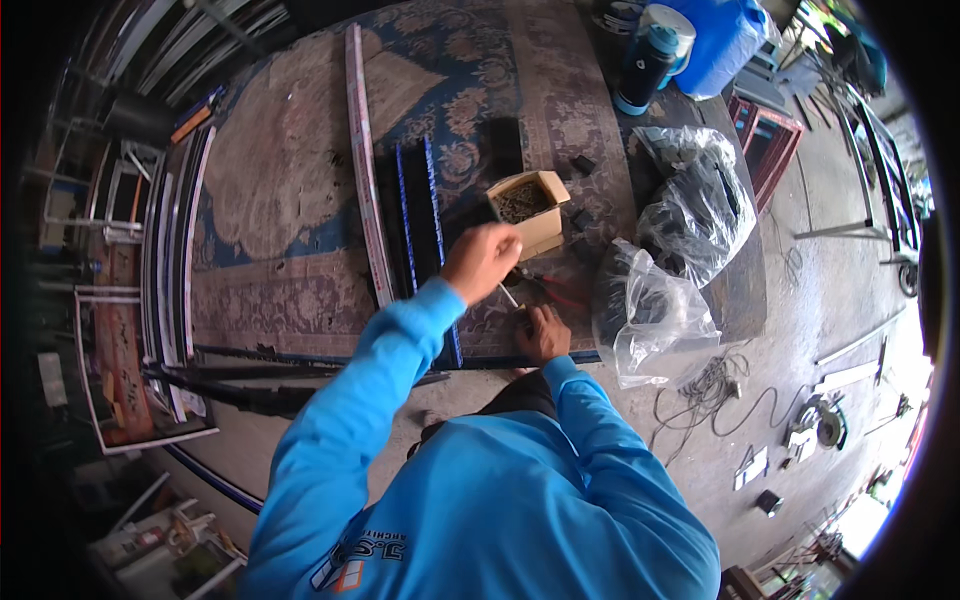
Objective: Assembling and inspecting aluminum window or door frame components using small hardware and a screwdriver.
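My left hand (483,262) is raised over the table's near edge, beside the cardboard box. Its fingers are curled closed and slightly blurred; what they hold, if anything, is hidden. Below it a thin pale metal rod (509,295) slants toward my right hand (545,334). The right hand rests low at the table edge with bent, closed fingers, and what is in them is too small to name. Red-handled pliers (562,292) lie just beyond that hand. The open cardboard box (540,228) holds many small screw-like pieces.
A patterned carpet (290,150) covers the table. Long profiles (358,140) and dark blue-edged strips (428,200) lie to the left. Clear plastic bags (690,230), a dark bottle (647,70) and a blue container (715,45) stand right. Cable (705,395) coils on the floor.
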Demonstrator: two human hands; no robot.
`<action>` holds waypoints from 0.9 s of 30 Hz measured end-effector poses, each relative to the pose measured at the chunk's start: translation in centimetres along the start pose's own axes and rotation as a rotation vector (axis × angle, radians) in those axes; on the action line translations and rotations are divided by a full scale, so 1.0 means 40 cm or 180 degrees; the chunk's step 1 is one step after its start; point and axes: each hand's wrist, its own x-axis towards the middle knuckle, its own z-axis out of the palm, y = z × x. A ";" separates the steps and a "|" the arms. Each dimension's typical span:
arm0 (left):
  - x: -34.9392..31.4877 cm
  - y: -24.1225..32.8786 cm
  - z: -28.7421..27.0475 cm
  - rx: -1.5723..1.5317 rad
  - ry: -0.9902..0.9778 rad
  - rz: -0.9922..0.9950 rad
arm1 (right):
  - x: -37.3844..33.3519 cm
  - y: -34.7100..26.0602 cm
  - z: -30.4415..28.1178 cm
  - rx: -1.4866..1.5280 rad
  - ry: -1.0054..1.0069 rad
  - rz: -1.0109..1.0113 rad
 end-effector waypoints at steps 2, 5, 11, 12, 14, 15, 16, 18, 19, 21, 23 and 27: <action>0.148 -0.058 0.048 0.0640 -0.0056 0.0108 | -0.012 0.006 0.006 0.0039 0.0010 -0.0012; 0.310 -0.165 0.103 0.1550 -0.0268 -0.0140 | -0.009 -0.004 0.001 0.0074 0.0015 -0.0123; 0.422 -0.298 0.213 0.2751 -0.0279 -0.1183 | -0.011 0.010 0.008 0.0303 0.0021 -0.0119; 0.414 -0.314 0.227 0.2844 -0.0063 -0.1109 | -0.017 0.003 0.001 0.0256 -0.0051 -0.0088; 0.423 -0.344 0.230 0.2793 -0.0069 -0.0866 | 0.001 0.011 -0.013 0.0273 -0.0020 -0.0099; 0.428 -0.344 0.232 0.2713 -0.0038 -0.0615 | 0.005 0.014 -0.021 0.0259 0.0025 -0.0138; 0.414 -0.340 0.237 0.2655 -0.0119 -0.0362 | -0.003 0.013 -0.029 0.0279 -0.0012 -0.0054; 0.392 -0.351 0.243 0.2597 -0.0037 -0.0241 | -0.010 0.013 -0.025 0.0340 -0.0001 -0.0040; 0.385 -0.362 0.237 0.2544 0.0085 -0.0141 | -0.008 0.010 -0.021 0.0402 0.0003 -0.0072; 0.385 -0.371 0.222 0.2483 0.0114 -0.0260 | -0.008 0.007 -0.016 0.0417 0.0007 -0.0109; 0.392 -0.367 0.214 0.2501 -0.0145 -0.0332 | -0.013 0.010 -0.014 0.0396 -0.0004 -0.0121; 0.418 -0.315 0.217 0.2886 -0.0782 -0.0805 | -0.014 0.014 -0.011 0.0457 0.0017 -0.0147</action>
